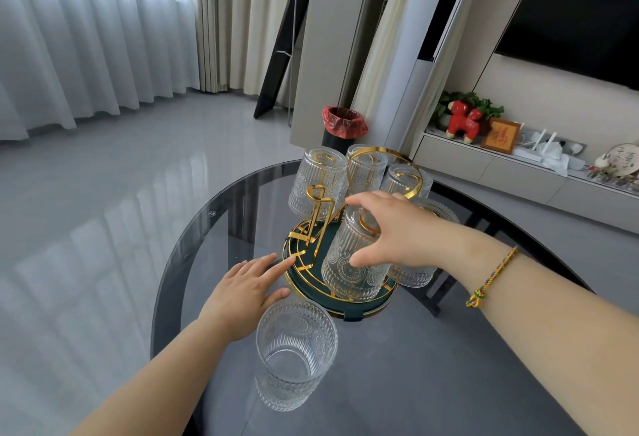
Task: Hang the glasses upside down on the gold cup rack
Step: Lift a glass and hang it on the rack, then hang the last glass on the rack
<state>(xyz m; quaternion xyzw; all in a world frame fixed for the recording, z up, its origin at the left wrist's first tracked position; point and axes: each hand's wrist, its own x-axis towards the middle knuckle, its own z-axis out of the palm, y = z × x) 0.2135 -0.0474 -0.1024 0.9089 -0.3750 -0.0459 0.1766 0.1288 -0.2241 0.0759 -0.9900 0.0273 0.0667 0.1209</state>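
One glass (296, 354) is left standing on the dark glass table (193, 263), mouth up, its long axis upright, just in front of the gold rack (349, 228) and on the near side of the rack's green tray (359, 311). It lies right beside the left hand (242, 297), close to the thumb side, and well below and nearer the person than the right hand (401, 235), so the left hand looks the better placed to take it. The left hand rests flat and open on the table, holding nothing, fingertips touching or nearly touching the tray's gold rim. The right hand reaches over the rack with fingers spread around an upside-down glass (352, 259) on a front peg; whether it grips that glass or has just let go is hard to tell, since the fingers look loose. Other glasses hang upside down behind, and one bare gold peg (316, 207) stands free on the left side of the rack, above the left hand. The standing glass would need turning over and lifting up and away from the person to reach that peg.
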